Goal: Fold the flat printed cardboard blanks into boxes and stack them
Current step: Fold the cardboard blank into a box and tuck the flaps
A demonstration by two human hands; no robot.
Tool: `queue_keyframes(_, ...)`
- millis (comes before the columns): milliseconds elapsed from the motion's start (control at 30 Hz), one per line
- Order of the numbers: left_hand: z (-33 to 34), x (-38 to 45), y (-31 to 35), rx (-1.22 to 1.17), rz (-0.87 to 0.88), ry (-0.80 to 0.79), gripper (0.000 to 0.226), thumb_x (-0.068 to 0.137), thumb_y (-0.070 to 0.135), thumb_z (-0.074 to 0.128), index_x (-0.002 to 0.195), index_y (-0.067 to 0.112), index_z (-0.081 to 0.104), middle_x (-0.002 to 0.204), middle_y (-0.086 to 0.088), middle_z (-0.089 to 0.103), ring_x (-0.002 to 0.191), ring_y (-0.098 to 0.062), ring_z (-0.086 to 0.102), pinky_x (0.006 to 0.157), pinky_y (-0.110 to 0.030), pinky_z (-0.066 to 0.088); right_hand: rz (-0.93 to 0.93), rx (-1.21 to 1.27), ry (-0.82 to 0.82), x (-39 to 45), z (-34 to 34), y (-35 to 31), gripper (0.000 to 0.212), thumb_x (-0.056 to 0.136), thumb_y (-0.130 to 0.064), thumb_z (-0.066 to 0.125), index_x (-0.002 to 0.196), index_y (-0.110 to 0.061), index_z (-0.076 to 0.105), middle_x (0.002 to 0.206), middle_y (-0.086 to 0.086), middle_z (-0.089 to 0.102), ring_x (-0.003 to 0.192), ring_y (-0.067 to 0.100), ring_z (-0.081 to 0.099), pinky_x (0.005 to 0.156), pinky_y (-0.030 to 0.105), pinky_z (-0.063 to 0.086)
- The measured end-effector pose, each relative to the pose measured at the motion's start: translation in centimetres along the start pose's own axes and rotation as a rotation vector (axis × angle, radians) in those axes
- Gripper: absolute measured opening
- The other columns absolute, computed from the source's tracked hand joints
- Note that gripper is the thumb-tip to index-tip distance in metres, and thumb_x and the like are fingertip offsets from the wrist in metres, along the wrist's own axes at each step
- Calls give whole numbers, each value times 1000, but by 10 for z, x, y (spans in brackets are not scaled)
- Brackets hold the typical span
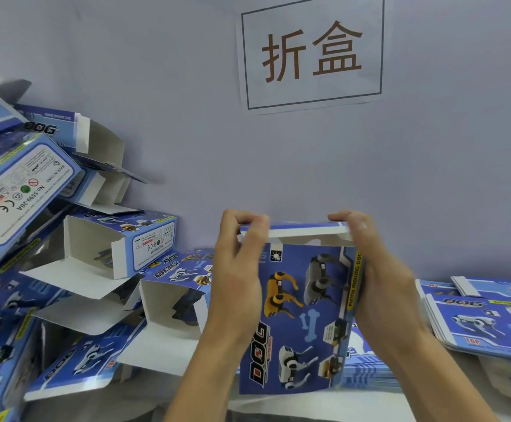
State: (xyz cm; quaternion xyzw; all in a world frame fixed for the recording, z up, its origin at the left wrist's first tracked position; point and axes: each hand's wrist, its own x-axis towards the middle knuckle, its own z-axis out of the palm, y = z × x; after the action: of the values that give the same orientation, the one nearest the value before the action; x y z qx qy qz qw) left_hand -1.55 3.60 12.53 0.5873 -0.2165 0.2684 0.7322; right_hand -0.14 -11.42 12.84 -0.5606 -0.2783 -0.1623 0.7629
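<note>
Box (303,306) gripped between left hand (236,269) and right hand (379,269).

The light was even and bright, casting soft shadows behind the boxes (65,239) piled at my left. Edges bowed with wide-angle distortion. My right hand (367,266) looked slightly motion-blurred; faint glare marked the glossy print.

Packing workstation, probably in a toy factory.
A printed wall sign (312,53), heaped folded boxes (65,254) and stacked flat blanks (486,318).
</note>
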Motion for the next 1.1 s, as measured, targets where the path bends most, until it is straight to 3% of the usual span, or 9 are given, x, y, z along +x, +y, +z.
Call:
queue_keyframes(100, 3, 1, 0, 71, 21, -59, 14, 93, 44, 61, 99, 32, 58, 110, -11, 65, 92, -29, 73, 61, -32, 59, 50, 40, -27, -3, -3, 5, 26, 82, -44, 69, 103, -32, 60, 94, 12, 75, 85, 29, 75, 66, 41, 61)
queue_keyframes(167, 5, 1, 0, 98, 51, -60, 14, 92, 42, 56, 103, 34, 59, 121, -12, 58, 100, -30, 71, 64, -31, 59, 29, 36, -4, -9, -4, 9, 24, 85, -41, 67, 106, -33, 58, 96, 11, 75, 87, 32, 74, 64, 43, 61)
queue_keyframes(267, 8, 2, 0, 128, 77, -45, 16, 89, 43, 53, 99, 32, 60, 120, -17, 58, 101, -32, 69, 67, -33, 60, -39, 26, 58, -6, -1, 9, 24, 85, -46, 66, 103, -31, 60, 89, 8, 75, 81, 29, 75, 59, 38, 60)
queue_keyframes(500, 6, 3, 1, 159, 67, 15, 12, 87, 45, 57, 87, 34, 63, 115, -19, 61, 101, -39, 66, 80, -58, 57, -8, 75, 81, -5, -1, 12, 24, 81, -42, 66, 96, -24, 61, 85, 11, 74, 80, 33, 75, 61, 43, 61)
queue_keyframes(633, 3, 2, 2, 154, 59, 10, 14, 84, 47, 59, 88, 35, 64, 115, -18, 62, 102, -39, 67, 80, -60, 57, 20, 118, 81, -5, -2, 10, 21, 76, -38, 69, 91, -23, 64, 84, 11, 72, 81, 35, 74, 63, 46, 60)
queue_keyframes(767, 3, 4, 4, 139, 42, -35, 16, 86, 44, 59, 94, 34, 68, 118, -20, 61, 106, -38, 66, 76, -47, 60, 69, 171, 49, -6, -7, 7, 20, 76, -25, 76, 91, -22, 63, 87, 14, 72, 78, 33, 73, 62, 43, 59)
queue_keyframes(867, 3, 4, 6, 153, 18, -76, 18, 82, 49, 59, 93, 39, 69, 120, -20, 60, 109, -37, 65, 83, -53, 58, 92, 202, 48, -6, -9, 6, 16, 74, -24, 64, 89, -19, 60, 84, 11, 71, 74, 30, 72, 61, 41, 57)
queue_keyframes(967, 7, 2, 9, 198, -4, -92, 23, 74, 60, 59, 87, 43, 68, 119, -19, 61, 104, -40, 65, 83, -58, 57, 113, 225, 90, -6, -9, 7, 3, 83, -17, 59, 84, -20, 59, 82, 8, 67, 71, 27, 71, 66, 40, 52)
queue_keyframes(1100, 12, 2, 11, 238, -2, -73, 25, 71, 62, 60, 85, 42, 68, 116, -18, 62, 99, -38, 67, 76, -49, 60, 133, 233, 104, -7, -9, 7, 10, 89, -15, 51, 85, -20, 58, 83, 8, 65, 71, 25, 70, 68, 40, 50)
